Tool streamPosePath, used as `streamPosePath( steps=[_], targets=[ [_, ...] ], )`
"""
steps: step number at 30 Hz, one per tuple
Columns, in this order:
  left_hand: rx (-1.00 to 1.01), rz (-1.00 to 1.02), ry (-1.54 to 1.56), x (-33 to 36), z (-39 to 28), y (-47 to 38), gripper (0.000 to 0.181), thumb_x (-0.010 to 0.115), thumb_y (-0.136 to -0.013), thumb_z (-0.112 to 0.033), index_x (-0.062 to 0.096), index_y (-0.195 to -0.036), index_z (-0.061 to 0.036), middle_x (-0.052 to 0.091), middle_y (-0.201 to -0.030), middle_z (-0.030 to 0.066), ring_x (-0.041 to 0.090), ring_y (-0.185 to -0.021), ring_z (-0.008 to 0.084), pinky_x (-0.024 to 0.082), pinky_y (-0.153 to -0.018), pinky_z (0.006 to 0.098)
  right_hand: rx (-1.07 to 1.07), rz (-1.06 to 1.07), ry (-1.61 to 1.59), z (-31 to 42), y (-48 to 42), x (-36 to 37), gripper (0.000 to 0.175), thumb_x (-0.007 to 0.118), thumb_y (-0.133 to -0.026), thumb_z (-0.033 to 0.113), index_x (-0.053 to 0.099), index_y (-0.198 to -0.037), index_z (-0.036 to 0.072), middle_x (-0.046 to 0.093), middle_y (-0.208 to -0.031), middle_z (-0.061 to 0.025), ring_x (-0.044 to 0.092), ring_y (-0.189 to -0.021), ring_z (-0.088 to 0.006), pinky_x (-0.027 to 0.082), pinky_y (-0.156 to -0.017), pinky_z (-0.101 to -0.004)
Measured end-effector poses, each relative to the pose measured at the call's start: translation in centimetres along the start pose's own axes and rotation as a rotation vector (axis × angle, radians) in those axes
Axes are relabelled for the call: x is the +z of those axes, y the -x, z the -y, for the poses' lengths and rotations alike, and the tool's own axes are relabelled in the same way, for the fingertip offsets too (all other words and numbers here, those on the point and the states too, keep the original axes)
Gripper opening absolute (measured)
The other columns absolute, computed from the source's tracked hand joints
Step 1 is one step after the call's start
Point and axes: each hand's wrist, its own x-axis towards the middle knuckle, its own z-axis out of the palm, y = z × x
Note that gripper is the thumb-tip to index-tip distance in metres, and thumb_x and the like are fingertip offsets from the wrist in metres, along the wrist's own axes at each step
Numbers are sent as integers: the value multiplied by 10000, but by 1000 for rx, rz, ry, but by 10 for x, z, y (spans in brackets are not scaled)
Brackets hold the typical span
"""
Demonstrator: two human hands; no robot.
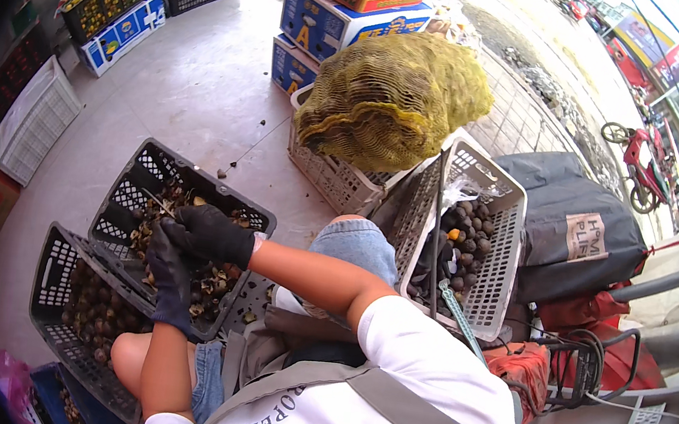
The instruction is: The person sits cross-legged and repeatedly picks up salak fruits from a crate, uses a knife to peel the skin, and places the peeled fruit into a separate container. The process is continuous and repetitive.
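Both hands wear dark gloves and meet above a black plastic crate (121, 209) of pale peelings (217, 289). My right hand (214, 234) is closed around a tool with a narrow metal blade (159, 202), probably a knife; its handle is hidden. Just below, my left hand (170, 273) has its fingers bent up against the right hand. Whatever lies between the two hands is covered by the gloves. A second black crate (60, 259), nearer my left knee, holds many round brown corms (100, 316) that look like water chestnuts.
A stuffed yellow mesh sack (392, 103) rests on a pale crate (325, 175). At my right, a light plastic crate (504, 259) contains dark round corms (468, 235). Fruit cartons (313, 22) are stacked behind. A blue crate (55, 390) stands at lower left. Scraps (222, 174) dot the floor.
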Motion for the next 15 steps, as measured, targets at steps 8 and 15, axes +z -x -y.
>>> streamPosePath(
  steps=[8, 15],
  targets=[
    [-99, 197, 145, 0, 11, -8, 414, 429, -943, -230, 368, -1284, -4, 490, -1204, 146, 541, -1019, 221, 493, -845, 340, 97, -45, -140, 6, 7, -11, 400, 575, -822, 365, 591, -635, 11, 577, -619, -210, 580, -575, -350, 462, -553, -422],
    [-587, 255, 690, -2, -29, -9, 465, 347, -954, -390, 393, -1287, -68, 440, -1285, 111, 457, -1167, 244, 380, -1000, 391, 96, -100, -96, 5, 7, 2, 392, 548, -854, 386, 626, -703, 33, 605, -650, -184, 598, -597, -311, 467, -571, -385]
  ],
)
